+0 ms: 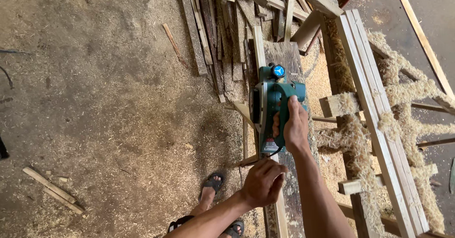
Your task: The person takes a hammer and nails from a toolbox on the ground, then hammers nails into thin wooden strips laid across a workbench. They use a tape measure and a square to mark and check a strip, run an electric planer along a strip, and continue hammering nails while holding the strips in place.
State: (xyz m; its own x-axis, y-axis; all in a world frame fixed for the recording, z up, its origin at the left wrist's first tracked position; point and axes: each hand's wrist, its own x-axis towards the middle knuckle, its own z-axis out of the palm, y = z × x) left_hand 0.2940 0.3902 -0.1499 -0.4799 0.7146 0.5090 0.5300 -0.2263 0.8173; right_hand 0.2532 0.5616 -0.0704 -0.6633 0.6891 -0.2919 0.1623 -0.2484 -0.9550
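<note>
While right hand (295,124) fingers wrap planer (271,106) handle, left hand (262,181) grips plank (289,190) edge

One green planer (271,110), two hands, two sandalled feet, two loose sticks at lower left.

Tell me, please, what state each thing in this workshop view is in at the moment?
Right hand: closed around the planer's handle.
Left hand: fingers curled, pressing on the plank's near end.
Green electric planer: sitting flat on the plank, gripped.
Dark plank: lying lengthwise on the bench, under the planer.
Pale boards: stacked at the right, strewn with shavings.
Floor: covered in sawdust.
</note>
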